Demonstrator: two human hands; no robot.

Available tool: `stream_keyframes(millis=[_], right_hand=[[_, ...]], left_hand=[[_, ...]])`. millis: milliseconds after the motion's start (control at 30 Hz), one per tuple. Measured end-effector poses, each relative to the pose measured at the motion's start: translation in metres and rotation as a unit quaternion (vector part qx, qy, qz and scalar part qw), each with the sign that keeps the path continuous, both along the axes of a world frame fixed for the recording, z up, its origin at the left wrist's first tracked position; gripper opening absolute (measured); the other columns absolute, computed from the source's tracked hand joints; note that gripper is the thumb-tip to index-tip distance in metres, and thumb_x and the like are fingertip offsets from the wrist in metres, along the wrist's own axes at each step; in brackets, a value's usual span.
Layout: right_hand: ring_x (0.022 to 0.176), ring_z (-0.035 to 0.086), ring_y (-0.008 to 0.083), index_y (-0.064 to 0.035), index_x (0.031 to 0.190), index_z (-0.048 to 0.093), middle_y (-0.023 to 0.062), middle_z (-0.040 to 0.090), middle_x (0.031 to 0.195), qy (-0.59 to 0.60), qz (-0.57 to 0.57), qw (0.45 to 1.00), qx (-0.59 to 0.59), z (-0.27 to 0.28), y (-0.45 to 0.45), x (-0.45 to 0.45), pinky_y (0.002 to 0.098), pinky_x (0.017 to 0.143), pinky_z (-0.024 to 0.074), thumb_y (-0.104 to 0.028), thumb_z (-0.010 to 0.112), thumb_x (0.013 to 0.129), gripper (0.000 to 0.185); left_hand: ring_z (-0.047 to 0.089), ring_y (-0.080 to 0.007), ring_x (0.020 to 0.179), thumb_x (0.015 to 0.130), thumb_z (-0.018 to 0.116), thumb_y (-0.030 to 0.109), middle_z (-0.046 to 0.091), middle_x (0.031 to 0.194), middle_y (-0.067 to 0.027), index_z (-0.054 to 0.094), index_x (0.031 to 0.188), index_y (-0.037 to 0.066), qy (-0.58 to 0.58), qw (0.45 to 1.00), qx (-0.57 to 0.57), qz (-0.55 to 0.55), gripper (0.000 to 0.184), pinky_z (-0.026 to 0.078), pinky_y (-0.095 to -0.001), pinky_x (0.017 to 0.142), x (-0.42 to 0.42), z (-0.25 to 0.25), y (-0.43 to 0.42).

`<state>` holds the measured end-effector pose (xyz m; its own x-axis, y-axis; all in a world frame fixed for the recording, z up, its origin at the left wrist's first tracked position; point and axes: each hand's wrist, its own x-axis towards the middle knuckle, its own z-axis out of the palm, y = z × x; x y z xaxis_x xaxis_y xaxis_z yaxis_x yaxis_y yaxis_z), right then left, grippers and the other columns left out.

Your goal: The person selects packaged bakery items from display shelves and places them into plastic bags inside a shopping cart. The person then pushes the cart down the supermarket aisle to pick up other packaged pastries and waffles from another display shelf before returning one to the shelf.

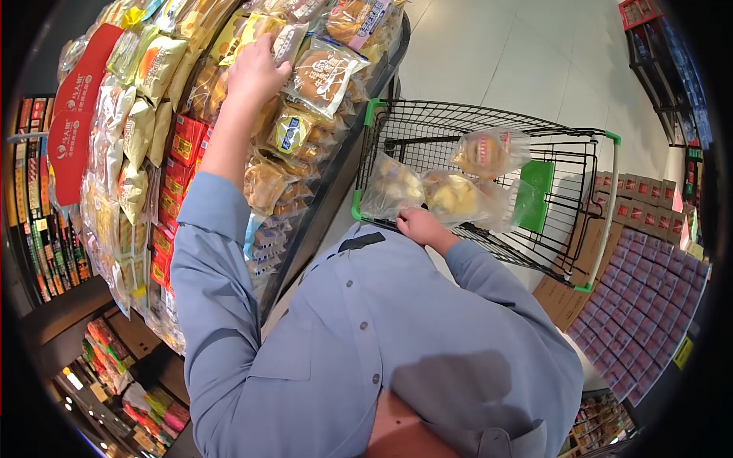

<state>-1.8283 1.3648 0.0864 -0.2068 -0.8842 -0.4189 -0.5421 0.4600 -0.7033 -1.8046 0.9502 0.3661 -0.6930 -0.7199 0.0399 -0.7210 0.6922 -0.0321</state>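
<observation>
My left hand [258, 70] reaches up over the bread display, fingers apart and resting against a yellow bread packet [250, 32]. Beside its thumb lies a clear-wrapped round brown bun [321, 75]. Below the wrist is a pack with a yellow and blue label [292, 133]. My right hand [422, 227] is closed at the near edge of the black wire shopping cart [489, 114] with green corners; its fingertips are partly hidden. Inside the cart, clear bags hold pale yellow items [456, 195], and a wrapped brown bun [485, 154] lies behind them.
Red packs [185, 141] and a red sign [76, 122] are on the display at left. Stacked boxes [649, 294] stand to the right of the cart. Pale tiled floor [527, 53] lies beyond it. Dark shelving [657, 69] is at far right.
</observation>
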Motion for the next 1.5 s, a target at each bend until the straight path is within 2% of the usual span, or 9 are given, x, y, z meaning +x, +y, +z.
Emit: stream_keyframes(millis=[133, 333, 433, 667, 833, 967, 1067, 1300, 1500], right_hand=[[0.090, 0.065, 0.0376, -0.0055, 0.097, 0.068, 0.0183, 0.069, 0.096, 0.000, -0.003, 1.000, 0.002, -0.002, 0.001, 0.001, 0.0470, 0.079, 0.0511, -0.033, 0.052, 0.090, 0.033], [0.088, 0.065, 0.0374, -0.0053, 0.097, 0.068, 0.0181, 0.069, 0.093, -0.004, -0.002, 1.000, 0.013, -0.004, -0.001, 0.001, 0.0470, 0.078, 0.0513, -0.033, 0.052, 0.089, 0.033], [0.087, 0.065, 0.0375, -0.0053, 0.096, 0.068, 0.0180, 0.069, 0.091, -0.007, -0.016, 1.000, 0.009, 0.000, 0.000, 0.001, 0.0470, 0.077, 0.0515, -0.033, 0.052, 0.089, 0.033], [0.087, 0.066, 0.0372, -0.0054, 0.097, 0.068, 0.0175, 0.070, 0.092, -0.005, -0.012, 1.000, 0.017, 0.002, 0.001, 0.000, 0.0468, 0.077, 0.0515, -0.033, 0.052, 0.090, 0.033], [0.087, 0.065, 0.0373, -0.0055, 0.097, 0.068, 0.0175, 0.069, 0.092, -0.006, -0.014, 1.000, 0.017, 0.001, 0.001, 0.000, 0.0469, 0.078, 0.0514, -0.033, 0.052, 0.090, 0.033], [0.085, 0.065, 0.0373, -0.0047, 0.096, 0.067, 0.0179, 0.069, 0.090, -0.001, -0.011, 1.000, 0.012, 0.000, 0.002, 0.000, 0.0466, 0.076, 0.0514, -0.031, 0.053, 0.089, 0.031], [0.085, 0.065, 0.0377, -0.0043, 0.096, 0.067, 0.0185, 0.069, 0.090, -0.009, -0.015, 1.000, 0.005, -0.002, 0.002, 0.001, 0.0467, 0.076, 0.0513, -0.031, 0.053, 0.089, 0.031], [0.086, 0.065, 0.0372, -0.0047, 0.094, 0.067, 0.0178, 0.069, 0.090, -0.004, -0.006, 1.000, 0.006, -0.004, 0.001, 0.001, 0.0467, 0.076, 0.0511, -0.033, 0.053, 0.089, 0.032], [0.085, 0.065, 0.0386, -0.0042, 0.093, 0.067, 0.0188, 0.068, 0.089, -0.008, 0.001, 1.000, 0.000, -0.009, 0.001, 0.001, 0.0475, 0.076, 0.0512, -0.033, 0.052, 0.089, 0.033]], left_hand=[[0.057, -0.0358, 0.116, 0.082, 0.070, 0.033, 0.060, 0.119, -0.0210, 0.048, 0.134, 0.006, 0.095, 0.994, 0.041, -0.020, 0.063, 0.046, -0.0441, 0.097, 0.001, -0.007, -0.006], [0.059, -0.0374, 0.111, 0.079, 0.070, 0.026, 0.062, 0.115, -0.0222, 0.044, 0.138, 0.006, 0.083, 0.994, 0.066, 0.004, 0.067, 0.045, -0.0463, 0.098, -0.007, -0.013, -0.007], [0.057, -0.0380, 0.115, 0.079, 0.070, 0.026, 0.061, 0.122, -0.0211, 0.044, 0.137, 0.006, 0.110, 0.992, 0.063, 0.000, 0.067, 0.044, -0.0444, 0.101, -0.007, -0.015, -0.009], [0.058, -0.0353, 0.113, 0.076, 0.071, 0.023, 0.063, 0.122, -0.0161, 0.046, 0.138, 0.013, 0.131, 0.990, 0.050, -0.018, 0.067, 0.043, -0.0455, 0.099, -0.009, -0.013, -0.009], [0.056, -0.0335, 0.117, 0.081, 0.069, 0.021, 0.063, 0.123, -0.0121, 0.048, 0.137, 0.019, 0.170, 0.978, 0.026, -0.116, 0.060, 0.043, -0.0454, 0.099, -0.011, -0.019, -0.016], [0.055, -0.0331, 0.118, 0.084, 0.070, 0.025, 0.060, 0.128, -0.0117, 0.049, 0.137, 0.019, 0.161, 0.981, 0.028, -0.104, 0.057, 0.042, -0.0461, 0.099, -0.014, -0.026, -0.022], [0.054, -0.0333, 0.120, 0.086, 0.069, 0.029, 0.056, 0.131, -0.0124, 0.048, 0.140, 0.018, 0.130, 0.985, 0.001, -0.116, 0.059, 0.042, -0.0468, 0.100, -0.011, -0.036, -0.030], [0.052, -0.0370, 0.122, 0.091, 0.063, 0.036, 0.055, 0.131, -0.0217, 0.044, 0.142, 0.004, 0.239, 0.966, -0.015, -0.093, 0.063, 0.040, -0.0460, 0.104, 0.035, -0.013, -0.008], [0.055, -0.0348, 0.116, 0.087, 0.068, 0.028, 0.058, 0.126, -0.0170, 0.040, 0.145, 0.009, 0.035, 0.998, 0.009, -0.059, 0.068, 0.042, -0.0469, 0.098, 0.098, 0.003, 0.039]])
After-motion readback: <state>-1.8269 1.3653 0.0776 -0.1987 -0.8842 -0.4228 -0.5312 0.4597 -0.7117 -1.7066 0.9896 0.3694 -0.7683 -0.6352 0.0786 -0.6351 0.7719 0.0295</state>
